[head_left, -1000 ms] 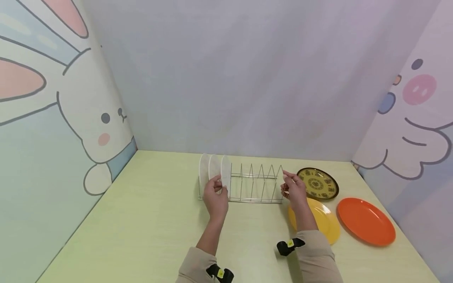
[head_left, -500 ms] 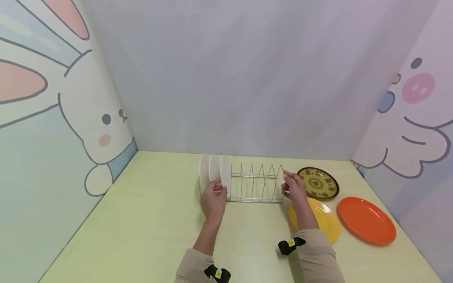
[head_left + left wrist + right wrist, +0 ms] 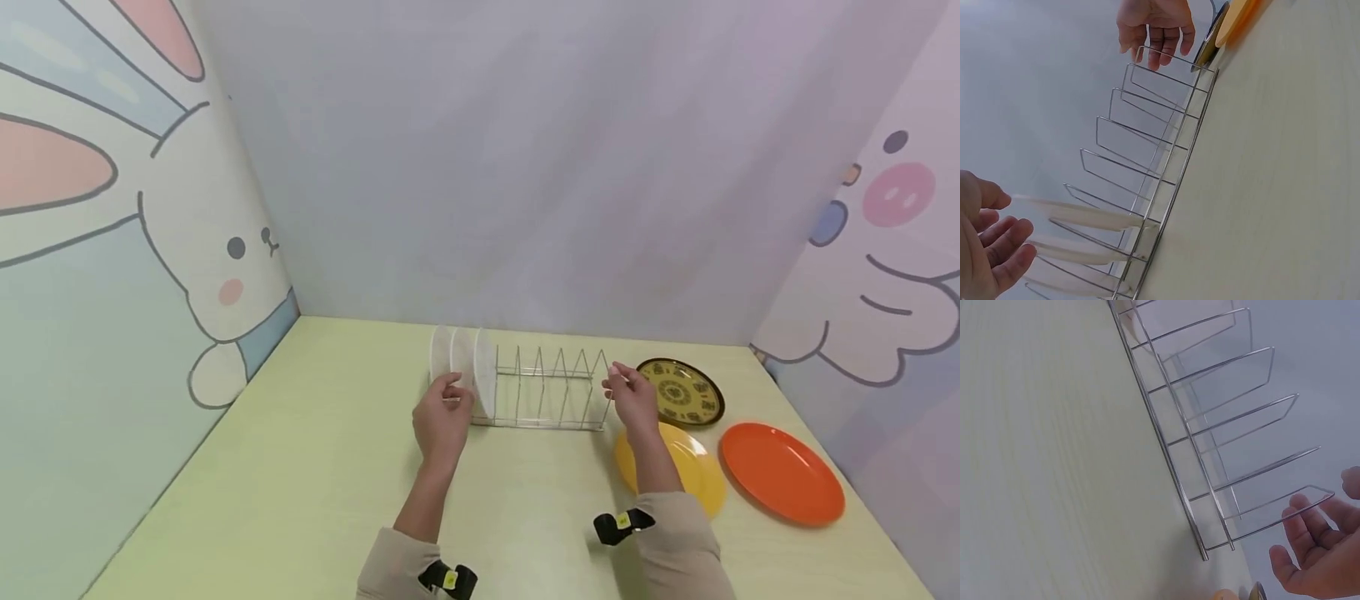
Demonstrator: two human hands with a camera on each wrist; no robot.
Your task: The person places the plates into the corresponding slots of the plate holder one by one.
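Observation:
Three white plates (image 3: pixel 485 375) stand on edge in the left slots of a wire dish rack (image 3: pixel 547 428). My left hand (image 3: pixel 444 417) is just in front of them, its thumb and fingers spread apart; in the left wrist view the nearest plate (image 3: pixel 1082 215) lies right by the thumb, with nothing gripped. At the rack's other end my right hand (image 3: pixel 633 402) has its loosely bent fingers around the last wire loop. In the right wrist view its fingers (image 3: pixel 1310 534) are beside that loop, and the thumb stands away from the wire.
Right of the rack, a patterned brown-and-gold plate (image 3: pixel 678 392), a yellow plate (image 3: pixel 693 471) and an orange oval plate (image 3: pixel 782 473) lie flat on the pale table (image 3: pixel 300 467). The right forearm passes over the yellow one. A grey wall (image 3: pixel 480 167) rises behind.
My left hand has drawn back to the left, away from the white plates. The right hand's fingers have loosened at the end loop. The plates stay in the rack.

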